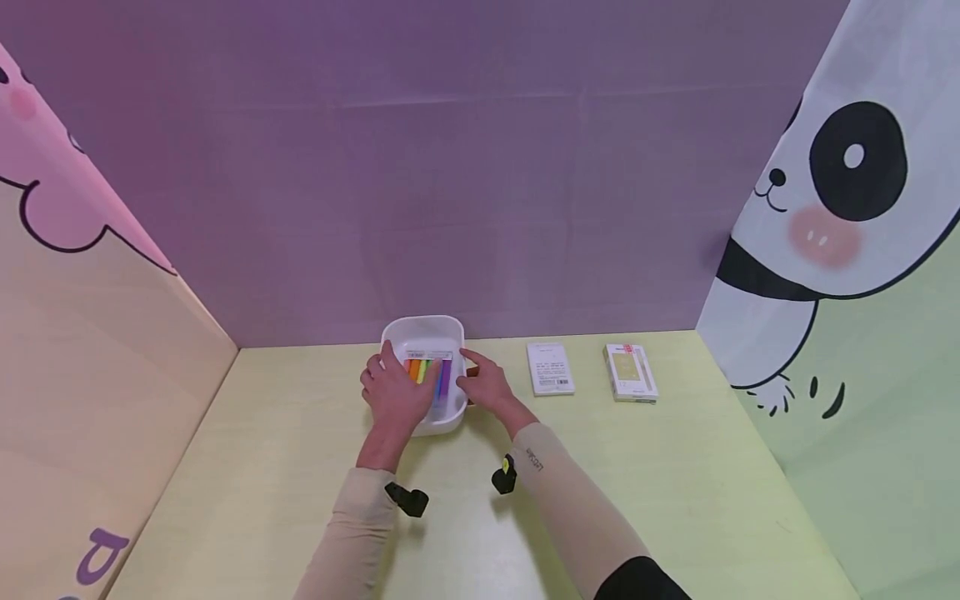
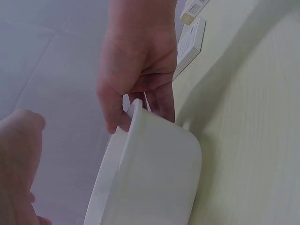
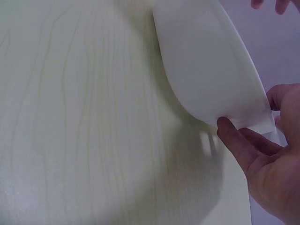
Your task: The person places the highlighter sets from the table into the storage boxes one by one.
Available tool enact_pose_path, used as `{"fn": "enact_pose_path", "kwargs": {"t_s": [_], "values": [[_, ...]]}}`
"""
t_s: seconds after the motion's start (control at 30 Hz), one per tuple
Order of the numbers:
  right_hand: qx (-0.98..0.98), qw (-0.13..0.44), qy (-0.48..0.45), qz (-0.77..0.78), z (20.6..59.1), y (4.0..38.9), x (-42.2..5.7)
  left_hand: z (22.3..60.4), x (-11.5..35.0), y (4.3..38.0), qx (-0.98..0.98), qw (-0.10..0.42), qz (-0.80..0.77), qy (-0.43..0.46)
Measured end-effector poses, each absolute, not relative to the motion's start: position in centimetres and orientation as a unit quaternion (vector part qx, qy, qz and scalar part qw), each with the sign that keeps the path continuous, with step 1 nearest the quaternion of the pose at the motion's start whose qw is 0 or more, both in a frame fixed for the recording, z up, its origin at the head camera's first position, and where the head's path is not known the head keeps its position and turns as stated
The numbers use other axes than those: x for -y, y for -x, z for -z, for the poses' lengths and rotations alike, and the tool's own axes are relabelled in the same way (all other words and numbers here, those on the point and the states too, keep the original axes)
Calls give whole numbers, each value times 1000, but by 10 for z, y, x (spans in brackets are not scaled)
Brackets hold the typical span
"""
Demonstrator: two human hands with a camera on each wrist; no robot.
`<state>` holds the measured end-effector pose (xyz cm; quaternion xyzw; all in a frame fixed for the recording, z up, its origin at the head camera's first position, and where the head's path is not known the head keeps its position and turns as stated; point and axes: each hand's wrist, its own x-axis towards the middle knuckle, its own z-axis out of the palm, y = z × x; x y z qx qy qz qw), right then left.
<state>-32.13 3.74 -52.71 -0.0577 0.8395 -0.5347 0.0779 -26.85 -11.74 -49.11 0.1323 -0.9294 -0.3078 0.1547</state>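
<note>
A white plastic basin (image 1: 423,331) stands at the table's back edge in the head view. Inside it lies a pack with rainbow-coloured strips (image 1: 414,367), partly covered by my left hand (image 1: 399,398). That hand hovers over the basin's left side with its fingers spread; in the left wrist view it appears apart from the rim. My right hand (image 1: 489,386) holds the basin's right rim. Seen from the right wrist, the right thumb and fingers pinch the wall of the basin (image 3: 206,61) between them.
Right of the basin lie a flat white box (image 1: 551,369) with printed text and another white box (image 1: 631,372) with a gold panel. A purple wall (image 1: 480,208) rises behind the pale wooden table (image 1: 292,467), with printed panels on both sides.
</note>
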Motion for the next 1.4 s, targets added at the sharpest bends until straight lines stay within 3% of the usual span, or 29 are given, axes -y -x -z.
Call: {"fn": "enact_pose_path", "kwargs": {"t_s": [0.6, 0.93, 1.4], "values": [[-852, 85, 46, 515, 528, 321, -39, 506, 145, 264, 933, 117, 311, -141], [-855, 81, 48, 510, 531, 323, -38, 520, 164, 262, 910, 58, 382, -148], [-846, 87, 46, 525, 534, 324, -39, 532, 178, 263, 876, 81, 456, -135]]}}
